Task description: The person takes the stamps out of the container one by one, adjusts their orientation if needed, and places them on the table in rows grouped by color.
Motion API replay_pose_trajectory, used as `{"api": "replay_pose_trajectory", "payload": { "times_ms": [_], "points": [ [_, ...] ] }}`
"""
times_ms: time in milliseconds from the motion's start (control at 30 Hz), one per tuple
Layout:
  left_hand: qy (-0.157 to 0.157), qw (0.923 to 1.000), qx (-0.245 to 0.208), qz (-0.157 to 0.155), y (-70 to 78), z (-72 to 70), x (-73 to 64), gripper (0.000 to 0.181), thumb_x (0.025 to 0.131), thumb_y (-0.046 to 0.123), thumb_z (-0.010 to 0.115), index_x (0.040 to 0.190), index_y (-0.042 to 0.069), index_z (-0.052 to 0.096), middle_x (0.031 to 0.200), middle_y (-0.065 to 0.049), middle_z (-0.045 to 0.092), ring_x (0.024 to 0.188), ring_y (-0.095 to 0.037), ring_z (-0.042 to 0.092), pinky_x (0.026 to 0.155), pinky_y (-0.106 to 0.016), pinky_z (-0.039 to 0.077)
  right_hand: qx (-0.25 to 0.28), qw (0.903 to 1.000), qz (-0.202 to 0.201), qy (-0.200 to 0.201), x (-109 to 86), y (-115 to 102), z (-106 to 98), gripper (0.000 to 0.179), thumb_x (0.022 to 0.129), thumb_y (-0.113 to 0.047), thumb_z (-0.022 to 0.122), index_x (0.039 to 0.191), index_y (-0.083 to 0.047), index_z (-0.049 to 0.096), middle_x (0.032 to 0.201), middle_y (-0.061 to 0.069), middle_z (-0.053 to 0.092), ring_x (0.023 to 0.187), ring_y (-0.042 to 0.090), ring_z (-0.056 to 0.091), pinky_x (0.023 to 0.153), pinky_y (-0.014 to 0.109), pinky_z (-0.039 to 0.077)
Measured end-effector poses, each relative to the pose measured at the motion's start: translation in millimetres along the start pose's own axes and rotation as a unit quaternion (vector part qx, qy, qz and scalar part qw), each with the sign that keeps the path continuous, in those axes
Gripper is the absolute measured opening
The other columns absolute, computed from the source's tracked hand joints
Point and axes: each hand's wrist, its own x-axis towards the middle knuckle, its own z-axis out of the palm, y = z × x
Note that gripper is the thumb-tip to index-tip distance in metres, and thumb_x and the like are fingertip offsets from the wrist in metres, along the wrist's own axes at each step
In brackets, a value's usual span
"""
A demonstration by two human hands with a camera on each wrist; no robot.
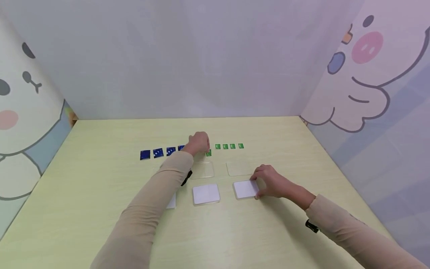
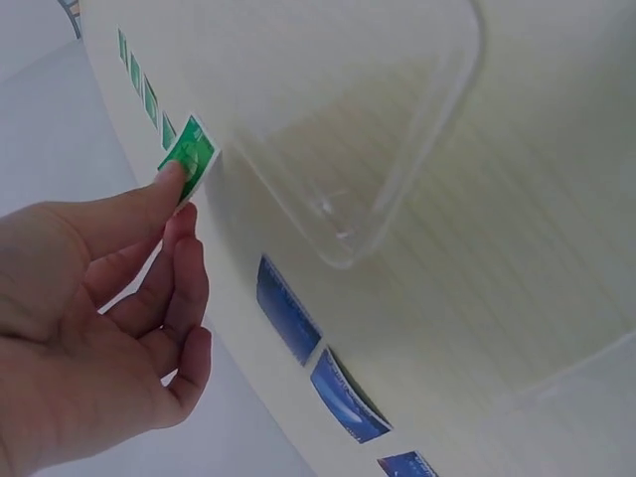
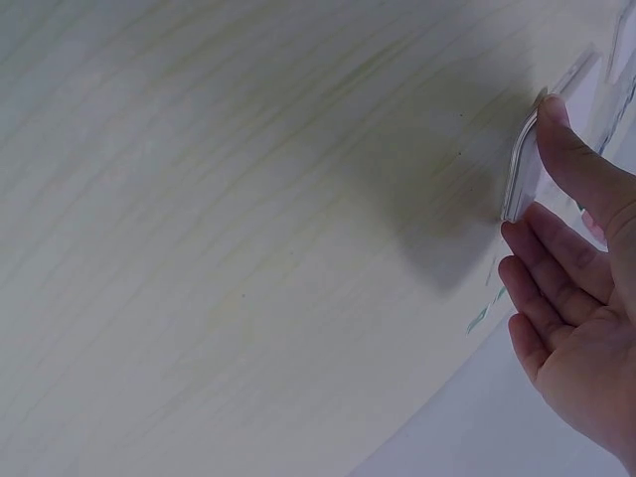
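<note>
In the left wrist view, my left hand point(image 2: 109, 308) pinches a small green card point(image 2: 197, 145) with a white border between thumb and fingertip. The same hand point(image 1: 198, 142) reaches over the far part of the table in the head view. My right hand point(image 1: 273, 182) grips the right side of a shallow clear case point(image 3: 516, 169), thumb and fingers at opposite corners. White paper point(image 1: 244, 189) fills that case. Another case with white paper point(image 1: 206, 194) lies to its left. Several green cards point(image 1: 225, 146) form a row at the back. Blue cards point(image 1: 158, 152) are lined up left of them.
Two clear lid-like pieces point(image 1: 237, 169) lie behind the white-filled cases. A third white piece point(image 1: 171, 202) is partly hidden under my left forearm. The pale wooden table point(image 1: 84, 194) meets walls at the back and both sides.
</note>
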Motion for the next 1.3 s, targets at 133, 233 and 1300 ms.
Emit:
{"api": "replay_pose_trajectory", "payload": {
  "times_ms": [133,233,1300],
  "points": [
    [0.004,0.9997,0.025,0.004,-0.4,1.0,2.7,0.003,0.084,0.013,0.071,0.084,0.01,0.071,0.103,-0.005,0.07,0.107,-0.024,0.059,0.115,-0.052,0.026,-0.001,1.0,-0.004,0.002,-0.2,0,1,0.05,0.061,-0.029,0.09,0.102,-0.007,0.072,0.1,0.003,0.069,0.097,0.019,0.057,0.092,0.047,0.044],
    [0.007,0.999,0.043,0.008,-0.2,0.4,4.8,0.004,0.085,0.012,0.069,0.087,0.009,0.071,0.104,-0.005,0.071,0.106,-0.024,0.06,0.116,-0.054,0.026,-0.001,1.0,-0.002,0.001,0.1,0,1,0.05,0.062,-0.029,0.09,0.102,-0.007,0.072,0.101,0.003,0.069,0.098,0.02,0.057,0.093,0.047,0.044],
    [0.059,0.9965,0.059,-0.008,0.7,12.9,25.1,0.011,0.09,0.003,0.054,0.09,0.006,0.064,0.093,-0.007,0.069,0.086,-0.02,0.055,0.106,-0.045,0.036,0.002,1.0,0.002,-0.003,1.9,0,2,0.05,0.061,-0.029,0.09,0.102,-0.008,0.072,0.101,0.002,0.069,0.098,0.019,0.057,0.092,0.046,0.043]
  ]
}}
